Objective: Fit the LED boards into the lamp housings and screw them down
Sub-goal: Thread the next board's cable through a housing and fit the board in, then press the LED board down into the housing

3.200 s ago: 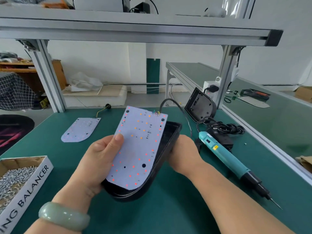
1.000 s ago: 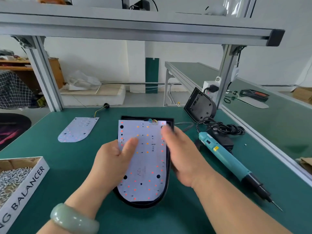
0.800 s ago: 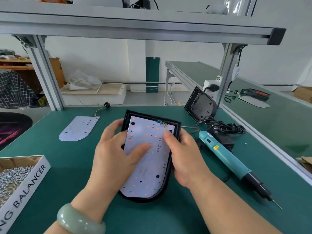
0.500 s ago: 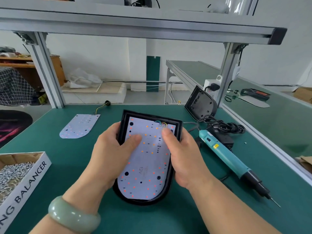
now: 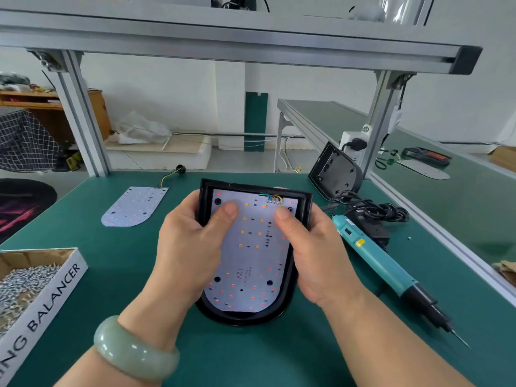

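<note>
We hold the black lamp housing (image 5: 245,317) at the centre of the bench (image 5: 251,358). Our left hand (image 5: 190,247) is at its nine o'clock edge and our right hand (image 5: 315,255) at three. Each grip wraps the rim, thumb pressing the LED board (image 5: 251,255) down, likely to seat it flat for screwing. The board lies inside: white, round-ended, dotted red and orange, with wires soldered at twelve o'clock.

The LED board (image 5: 251,261) reads "12V"; the cardboard box (image 5: 53,300) wall reads "BALANCER" after a cut-off "NG".
</note>
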Available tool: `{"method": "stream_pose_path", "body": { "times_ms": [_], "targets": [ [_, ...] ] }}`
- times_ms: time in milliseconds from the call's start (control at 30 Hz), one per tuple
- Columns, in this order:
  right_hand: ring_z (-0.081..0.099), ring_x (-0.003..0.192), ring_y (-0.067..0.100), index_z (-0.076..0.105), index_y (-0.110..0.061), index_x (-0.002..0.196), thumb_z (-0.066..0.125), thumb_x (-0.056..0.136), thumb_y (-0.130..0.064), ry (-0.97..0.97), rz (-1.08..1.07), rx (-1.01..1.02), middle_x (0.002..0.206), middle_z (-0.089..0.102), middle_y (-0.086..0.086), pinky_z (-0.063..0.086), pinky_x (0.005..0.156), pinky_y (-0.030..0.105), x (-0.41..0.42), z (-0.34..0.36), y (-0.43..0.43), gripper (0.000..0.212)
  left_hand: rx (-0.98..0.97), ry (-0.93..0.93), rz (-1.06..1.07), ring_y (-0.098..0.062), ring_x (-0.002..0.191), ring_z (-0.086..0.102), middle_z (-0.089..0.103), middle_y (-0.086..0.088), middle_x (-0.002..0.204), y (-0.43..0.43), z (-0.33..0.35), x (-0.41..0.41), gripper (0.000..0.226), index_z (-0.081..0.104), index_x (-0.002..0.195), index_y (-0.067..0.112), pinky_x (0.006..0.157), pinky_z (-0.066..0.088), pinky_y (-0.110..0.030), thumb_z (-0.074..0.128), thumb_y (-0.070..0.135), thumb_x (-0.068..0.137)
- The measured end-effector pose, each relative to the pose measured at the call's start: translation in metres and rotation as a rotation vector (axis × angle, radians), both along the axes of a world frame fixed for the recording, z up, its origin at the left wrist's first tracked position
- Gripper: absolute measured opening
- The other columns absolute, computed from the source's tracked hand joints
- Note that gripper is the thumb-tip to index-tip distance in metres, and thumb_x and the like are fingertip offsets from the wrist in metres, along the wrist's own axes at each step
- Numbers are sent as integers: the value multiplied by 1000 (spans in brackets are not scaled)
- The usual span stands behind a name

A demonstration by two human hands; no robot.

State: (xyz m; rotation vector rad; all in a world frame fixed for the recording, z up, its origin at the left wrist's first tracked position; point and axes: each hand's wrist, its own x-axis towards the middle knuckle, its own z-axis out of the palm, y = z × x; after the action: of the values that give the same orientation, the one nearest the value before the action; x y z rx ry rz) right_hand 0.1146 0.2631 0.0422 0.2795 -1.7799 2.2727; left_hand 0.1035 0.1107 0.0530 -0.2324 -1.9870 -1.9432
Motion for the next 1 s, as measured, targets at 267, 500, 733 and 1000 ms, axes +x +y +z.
{"method": "stream_pose_path", "body": {
  "times_ms": [267,500,733,1000],
  "targets": [
    [70,79,18,69,-18,83,58,94,-9,-106,-130,9,86,75,1,58,72,33,3,-2,-10,18,-103,-111,-25,-7,76,70,73,17,83,-8,1,-4,37,64,100,30,70,56,-36,73,40,65],
    [72,75,20,67,-14,86,61,92,-10,-234,-136,-178,84,76,3,59,63,33,-1,-1,1,10,-199,-280,-153,-17,75,73,76,7,82,-3,-15,-7,12,72,79,30,76,58,-38,72,18,78],
    [52,61,6,61,-12,83,60,89,-9,28,-506,194,70,63,-5,45,60,24,-2,-9,-7,7,-448,187,208,3,108,50,52,25,113,20,-1,17,52,50,121,36,89,41,-15,65,49,73],
    [44,125,-1,57,-16,128,71,76,-16,360,-3,706,131,51,-4,34,104,14,15,-20,-26,54,-232,12,376,12,61,56,59,14,70,11,4,6,13,57,84,23,53,38,-2,69,23,78]
  ]
}}
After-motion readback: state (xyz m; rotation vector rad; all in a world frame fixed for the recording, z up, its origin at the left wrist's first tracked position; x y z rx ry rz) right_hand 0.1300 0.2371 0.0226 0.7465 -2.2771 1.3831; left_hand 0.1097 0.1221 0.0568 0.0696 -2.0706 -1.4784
